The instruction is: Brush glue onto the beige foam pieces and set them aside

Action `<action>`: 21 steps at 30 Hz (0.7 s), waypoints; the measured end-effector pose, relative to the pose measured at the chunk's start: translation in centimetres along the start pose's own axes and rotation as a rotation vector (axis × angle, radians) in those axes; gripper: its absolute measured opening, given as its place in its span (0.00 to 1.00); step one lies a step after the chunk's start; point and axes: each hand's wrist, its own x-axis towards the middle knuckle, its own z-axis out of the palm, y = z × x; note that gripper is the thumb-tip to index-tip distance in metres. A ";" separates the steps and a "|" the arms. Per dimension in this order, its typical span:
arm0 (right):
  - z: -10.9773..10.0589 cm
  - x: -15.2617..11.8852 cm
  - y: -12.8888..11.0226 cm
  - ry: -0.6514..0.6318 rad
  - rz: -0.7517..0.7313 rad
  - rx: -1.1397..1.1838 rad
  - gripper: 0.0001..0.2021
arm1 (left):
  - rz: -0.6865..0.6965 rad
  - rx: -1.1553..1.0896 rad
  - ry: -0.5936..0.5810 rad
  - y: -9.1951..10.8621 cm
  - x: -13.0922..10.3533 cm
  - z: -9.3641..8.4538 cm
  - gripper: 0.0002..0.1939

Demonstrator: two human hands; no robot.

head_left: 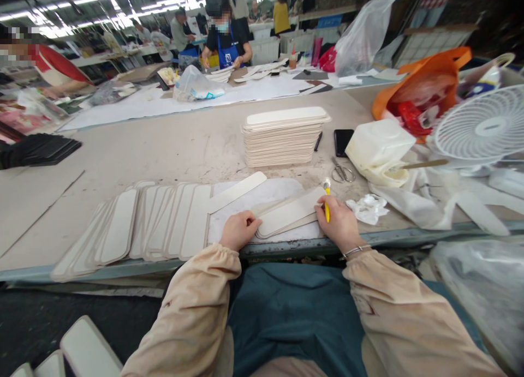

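My left hand (239,229) is closed, its thumb and fingers pinched on the left end of a pale rounded strip (290,212). Under that strip lie similar ones, on a white sheet (221,227). A yellow-handled brush (327,207) stands nearly upright in the closed fingers of my right hand (339,222), which rests at the strip's right end. Another narrow pale strip (237,192) lies slanted behind my left hand. To the left, many strips (196,221) overlap in a fanned row along the table's front edge.
Behind the work stands a tall stack of strips (282,142). Scissors (342,172), a phone (343,142), a white plastic container (382,148), crumpled tissue (367,208), an orange bag (426,82) and a white fan (487,125) are at the right. A masked person (229,44) works across the table (164,142).
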 end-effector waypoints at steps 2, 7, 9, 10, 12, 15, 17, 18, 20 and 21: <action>0.0 0.0 0.0 0.003 -0.008 -0.001 0.09 | -0.001 -0.003 -0.001 0.0 0.0 0.0 0.13; 0.2 -0.1 0.1 0.006 -0.023 -0.002 0.10 | 0.006 0.002 -0.004 0.0 0.0 0.1 0.13; 0.2 0.0 0.1 0.005 -0.028 -0.006 0.09 | 0.004 0.007 -0.010 0.0 0.0 0.0 0.13; 0.2 0.0 0.1 0.006 -0.030 -0.008 0.09 | 0.006 0.009 -0.012 0.0 0.0 0.0 0.13; 0.1 0.0 0.0 0.009 -0.035 -0.008 0.09 | 0.012 0.011 -0.014 0.0 0.0 0.0 0.13; 0.0 0.0 -0.1 0.011 -0.042 -0.005 0.08 | 0.021 0.008 -0.014 -0.1 0.0 0.0 0.13; 0.0 -0.1 -0.1 0.008 -0.044 -0.001 0.08 | 0.026 0.005 -0.010 -0.1 0.0 0.1 0.13; 0.0 -0.1 0.0 0.005 -0.042 -0.003 0.09 | 0.027 0.005 -0.009 -0.1 0.0 0.1 0.13; 0.1 -0.1 0.0 -0.004 -0.033 -0.009 0.09 | 0.026 0.008 -0.012 -0.1 0.0 0.1 0.13; 0.1 -0.1 0.1 -0.008 -0.029 -0.013 0.09 | 0.025 0.011 -0.016 -0.1 0.0 0.1 0.13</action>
